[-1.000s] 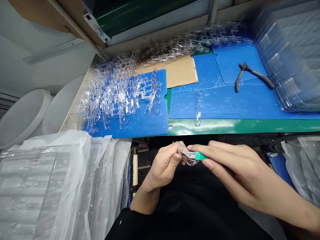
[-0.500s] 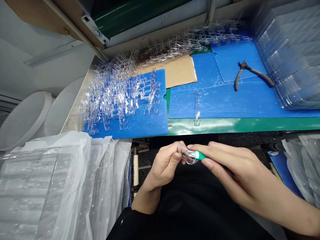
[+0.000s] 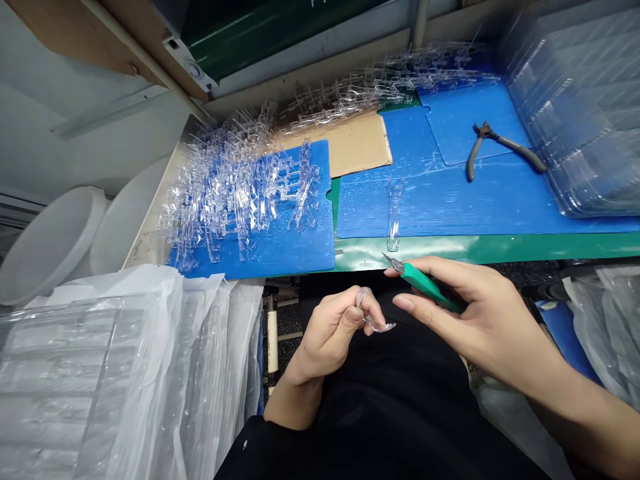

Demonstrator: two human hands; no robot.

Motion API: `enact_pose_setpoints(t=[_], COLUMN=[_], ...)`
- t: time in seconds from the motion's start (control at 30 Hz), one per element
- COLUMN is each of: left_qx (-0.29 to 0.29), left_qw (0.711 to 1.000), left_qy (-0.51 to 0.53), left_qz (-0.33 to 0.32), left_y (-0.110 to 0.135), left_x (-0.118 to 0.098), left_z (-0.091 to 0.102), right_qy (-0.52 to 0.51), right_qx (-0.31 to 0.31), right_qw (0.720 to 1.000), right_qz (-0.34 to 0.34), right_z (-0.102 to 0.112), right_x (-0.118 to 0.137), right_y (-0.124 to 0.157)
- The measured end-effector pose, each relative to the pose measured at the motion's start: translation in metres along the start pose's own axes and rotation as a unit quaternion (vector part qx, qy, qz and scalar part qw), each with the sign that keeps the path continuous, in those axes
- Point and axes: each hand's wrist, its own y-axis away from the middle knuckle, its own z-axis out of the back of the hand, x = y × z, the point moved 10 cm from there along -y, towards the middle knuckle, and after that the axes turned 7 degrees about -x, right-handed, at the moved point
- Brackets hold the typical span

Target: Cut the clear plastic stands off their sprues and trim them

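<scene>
My left hand (image 3: 336, 329) is closed in a pinch on a small clear plastic part (image 3: 379, 325), held over my lap just below the bench edge. My right hand (image 3: 470, 312) is closed around a green-handled craft knife (image 3: 419, 281). Its blade tip points up and left, lifted a short way above and clear of the part. One loose clear plastic piece (image 3: 394, 212) lies on the blue mat (image 3: 450, 200) right above my hands.
A heap of clear plastic parts (image 3: 235, 187) covers the left blue board and runs along the back. Cutting pliers (image 3: 493, 148) lie at the right, beside stacked clear trays (image 3: 585, 107). Bagged trays (image 3: 100, 373) sit at my left, white bowls (image 3: 55, 233) beyond.
The knife was against the clear part in my left hand; my right hand has lifted it up and away toward the bench edge. The left hand stays put.
</scene>
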Motion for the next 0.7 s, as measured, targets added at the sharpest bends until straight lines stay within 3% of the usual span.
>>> enact_pose_setpoints(t=[0.2,0.4,0.57,0.7], left_qx=[0.006,0.017,0.006,-0.045], left_qw=[1.000,1.000,0.999,0.994], left_qy=[-0.028,-0.018,-0.015,0.084], left_qz=[0.010,0.013,0.031,0.060], left_y=[0.001,0.001,0.003,-0.006], left_x=[0.004,0.006,0.013,0.017], left_z=[-0.001,-0.002,-0.003,0.003], right_qy=[-0.162,-0.313,-0.369,-0.374], right_qx=[0.074,0.153,0.150,0.103], right_qw=[0.983,0.924,0.898,0.900], right_qz=[-0.052,-0.157,-0.188,-0.201], right_z=[-0.023,-0.052,-0.057,-0.052], right_x=[0.007,-0.002,-0.004,-0.019], right_y=[-0.017,-0.021,-0.024,-0.026])
